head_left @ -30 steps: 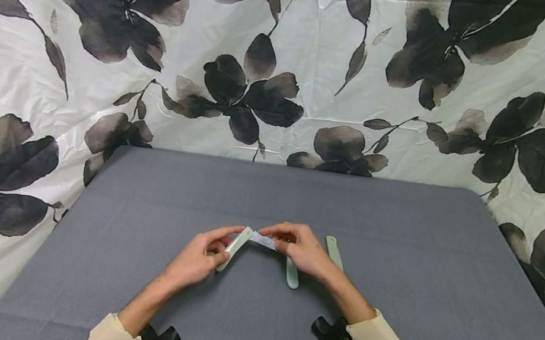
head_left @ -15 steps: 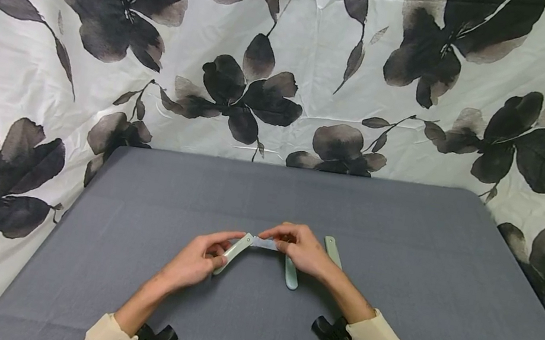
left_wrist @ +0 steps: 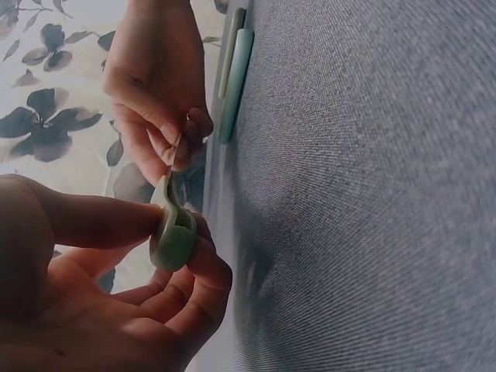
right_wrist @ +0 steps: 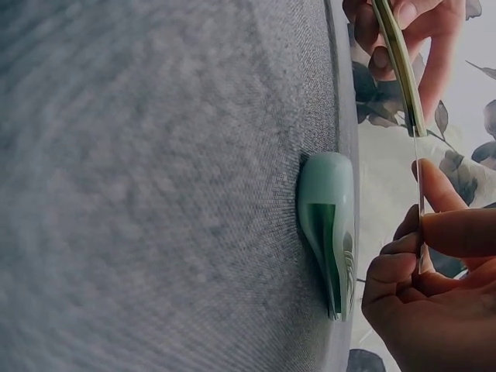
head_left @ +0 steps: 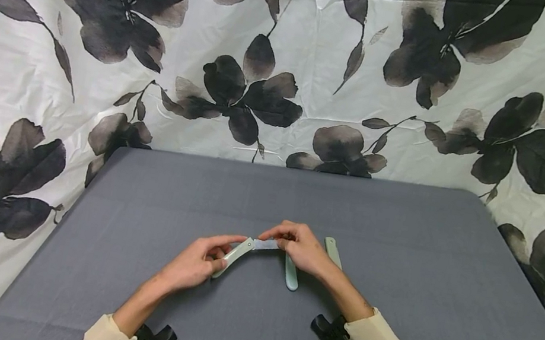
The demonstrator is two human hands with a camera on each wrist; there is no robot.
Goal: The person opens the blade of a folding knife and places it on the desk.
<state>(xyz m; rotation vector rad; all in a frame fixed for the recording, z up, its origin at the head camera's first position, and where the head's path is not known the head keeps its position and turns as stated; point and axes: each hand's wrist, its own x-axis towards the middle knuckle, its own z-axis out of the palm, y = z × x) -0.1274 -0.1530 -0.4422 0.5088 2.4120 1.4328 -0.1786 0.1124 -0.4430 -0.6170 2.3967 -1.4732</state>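
Folding razor [head_left: 239,252] held above gray table [head_left: 300,199]

Left hand [head_left: 198,257] pinches handle [left_wrist: 172,246]; right hand [head_left: 304,250] pinches blade [head_left: 265,244], 2 o'clock from handle. Probably light, stiff, slick: take blade by its flats. Mint handle [head_left: 290,274] at blade's 4 o'clock, paler handle [head_left: 333,251] at 3.

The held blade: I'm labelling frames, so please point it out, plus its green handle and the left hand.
Held blade [head_left: 265,244]: head view, on its flat side.
Green handle [head_left: 238,254]: head view, on its broad side.
Left hand [head_left: 194,258]: head view, on its back.

Head view: right grip [head_left: 303,249] hides end of blade [head_left: 266,245] and top of front green handle [head_left: 291,273]; left sleeve [head_left: 108,338] cropped below.
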